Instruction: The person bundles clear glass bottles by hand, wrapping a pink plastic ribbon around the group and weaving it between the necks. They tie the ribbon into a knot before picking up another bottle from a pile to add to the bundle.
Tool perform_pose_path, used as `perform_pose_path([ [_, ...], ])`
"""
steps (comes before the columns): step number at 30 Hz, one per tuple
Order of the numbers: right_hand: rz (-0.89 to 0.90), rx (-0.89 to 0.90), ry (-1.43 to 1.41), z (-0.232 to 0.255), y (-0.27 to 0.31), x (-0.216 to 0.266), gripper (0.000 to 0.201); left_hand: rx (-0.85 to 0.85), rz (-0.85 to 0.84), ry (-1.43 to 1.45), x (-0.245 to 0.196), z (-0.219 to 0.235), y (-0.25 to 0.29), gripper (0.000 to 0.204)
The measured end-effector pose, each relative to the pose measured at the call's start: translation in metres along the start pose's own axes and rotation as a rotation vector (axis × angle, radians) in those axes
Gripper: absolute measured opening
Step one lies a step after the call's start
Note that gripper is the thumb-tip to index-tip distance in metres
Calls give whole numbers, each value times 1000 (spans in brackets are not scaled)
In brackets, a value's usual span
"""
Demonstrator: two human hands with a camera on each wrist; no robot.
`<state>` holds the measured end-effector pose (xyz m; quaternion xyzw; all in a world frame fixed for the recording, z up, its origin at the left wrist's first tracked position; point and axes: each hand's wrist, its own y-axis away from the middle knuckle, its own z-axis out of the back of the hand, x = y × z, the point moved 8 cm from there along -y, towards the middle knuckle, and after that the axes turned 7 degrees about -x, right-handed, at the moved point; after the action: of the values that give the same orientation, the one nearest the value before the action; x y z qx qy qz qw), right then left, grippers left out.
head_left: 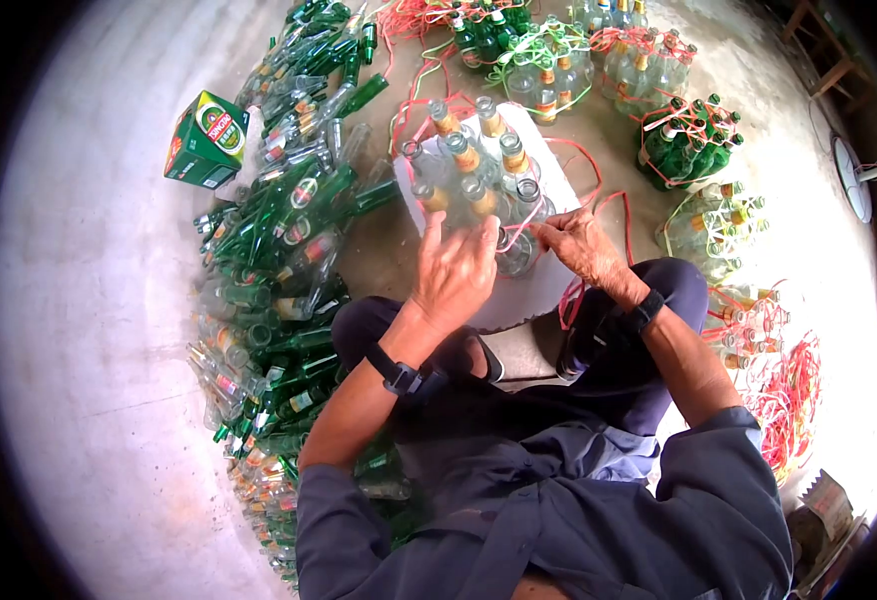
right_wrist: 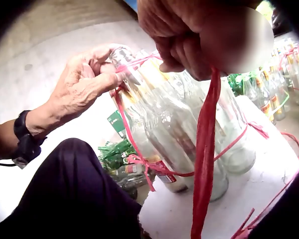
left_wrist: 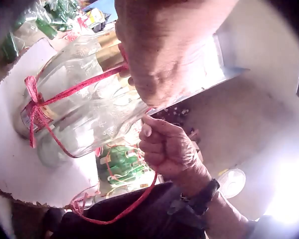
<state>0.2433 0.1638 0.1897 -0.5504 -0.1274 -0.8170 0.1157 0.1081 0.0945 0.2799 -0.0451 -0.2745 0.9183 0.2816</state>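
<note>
A bundle of clear glass bottles with orange neck labels stands on a white board in front of the person. Red plastic twine circles the bundle low down, with a knot at one side, and also runs across the necks. At the near bottle necks, the left hand pinches the twine between thumb and fingers, as the right wrist view shows. The right hand, at the bundle's right side, grips the twine with curled fingers. From it a loose length hangs down, seen large in the right wrist view.
A heap of loose green and clear bottles fills the left side, with a green beer carton beyond it. Tied bundles, including green bottles, line the right. A tangle of red twine lies near the right elbow; a fan stands farther right.
</note>
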Motion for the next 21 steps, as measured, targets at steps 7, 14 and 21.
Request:
perform_pose_path([
  [7, -91, 3, -8, -9, -8, -11, 38, 93, 46, 216, 7, 11, -21, 48],
  [14, -277, 1, -40, -28, -14, -38, 33, 243, 192, 595, 21, -11, -37, 56],
  [21, 517, 174, 812, -55, -19, -10, 25, 418, 235, 585, 20, -31, -36, 56],
])
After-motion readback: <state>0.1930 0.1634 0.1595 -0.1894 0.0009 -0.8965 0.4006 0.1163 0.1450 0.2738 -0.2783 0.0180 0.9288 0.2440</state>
